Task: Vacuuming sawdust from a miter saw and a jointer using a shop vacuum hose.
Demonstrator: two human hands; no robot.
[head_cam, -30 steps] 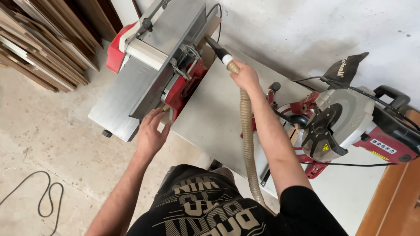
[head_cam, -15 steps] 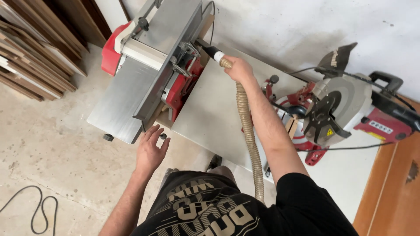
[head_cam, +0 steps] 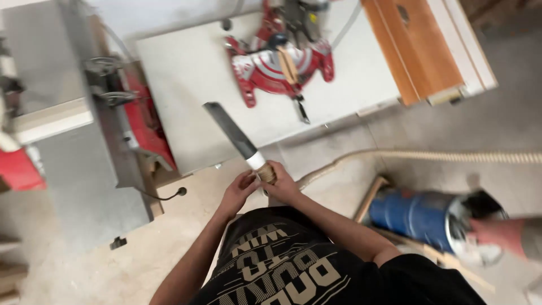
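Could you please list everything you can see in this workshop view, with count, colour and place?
Flat black vacuum nozzle with white collar: one, black, held over the table edge.
Ribbed beige hose: one, beige, running right from the hands.
Red and grey mitre saw: one, on the white table, top centre.
White work table: one, white, centre.
Grey and red planer machine: one, left.
Blue drum vacuum: one, blue, on the floor at right.
Orange-brown wooden panel: one, top right.
Left hand: on the hose end.
Right hand: gripping the hose end.
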